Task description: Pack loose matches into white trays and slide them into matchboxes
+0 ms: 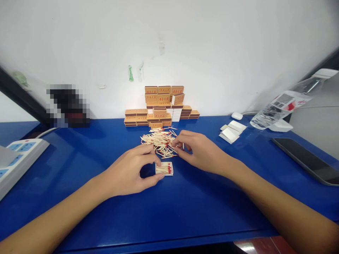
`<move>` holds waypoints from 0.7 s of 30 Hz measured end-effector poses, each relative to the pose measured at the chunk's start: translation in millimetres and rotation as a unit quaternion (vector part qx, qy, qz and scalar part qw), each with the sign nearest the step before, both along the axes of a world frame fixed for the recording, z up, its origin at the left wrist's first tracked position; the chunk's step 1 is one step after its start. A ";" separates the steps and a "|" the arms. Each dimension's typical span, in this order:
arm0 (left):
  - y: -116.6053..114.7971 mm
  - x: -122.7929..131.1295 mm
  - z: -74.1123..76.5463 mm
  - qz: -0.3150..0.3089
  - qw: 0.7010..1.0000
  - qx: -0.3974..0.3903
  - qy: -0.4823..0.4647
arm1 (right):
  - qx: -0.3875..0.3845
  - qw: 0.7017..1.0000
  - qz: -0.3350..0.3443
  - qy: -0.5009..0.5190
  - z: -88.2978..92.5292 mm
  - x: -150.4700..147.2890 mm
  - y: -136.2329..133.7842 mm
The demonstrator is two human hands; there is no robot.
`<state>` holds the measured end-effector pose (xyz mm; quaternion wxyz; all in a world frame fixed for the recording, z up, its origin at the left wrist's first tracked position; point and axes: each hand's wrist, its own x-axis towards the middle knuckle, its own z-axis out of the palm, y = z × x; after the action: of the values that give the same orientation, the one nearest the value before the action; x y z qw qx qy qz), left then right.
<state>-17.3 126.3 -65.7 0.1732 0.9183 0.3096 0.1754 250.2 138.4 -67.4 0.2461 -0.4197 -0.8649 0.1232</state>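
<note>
A small white matchbox tray (172, 173) lies on the blue table, with several red-tipped matches (164, 169) inside. My left hand (132, 168) grips the tray from its left side, thumb at the near edge and a finger at the far edge. Just beyond is a loose pile of matches (159, 141) with red heads. My right hand (196, 150) reaches into the right side of this pile, thumb and fingers bent close together at the matches. Whether a match is between those fingertips is too small to tell.
Orange-and-brown matchboxes (164, 98) are stacked against the white wall. Folded white card (232, 132), a white earphone case (237, 115), a tilted plastic bottle (280, 102) and a phone (307, 158) lie to the right. On the left is a power strip (29, 155).
</note>
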 end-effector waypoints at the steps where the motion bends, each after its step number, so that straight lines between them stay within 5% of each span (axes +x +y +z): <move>1: 0.0 -0.1 -0.3 0.010 1.000 0.008 0.003 | 0.003 1.000 -0.009 0.013 1.4 0.1 3.4; 11: -3.9 2.3 -10.5 0.066 0.994 0.037 0.079 | -0.062 0.992 0.012 -0.105 18.9 -37.2 51.1; 21: -4.1 2.7 -7.7 0.063 0.994 0.037 0.087 | -0.073 0.979 0.025 -0.188 17.3 -52.0 61.3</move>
<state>-14.6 122.2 -73.4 0.1006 0.9146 0.3737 0.1170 198.2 199.7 -50.1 0.0448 -0.4303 -0.8947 0.1112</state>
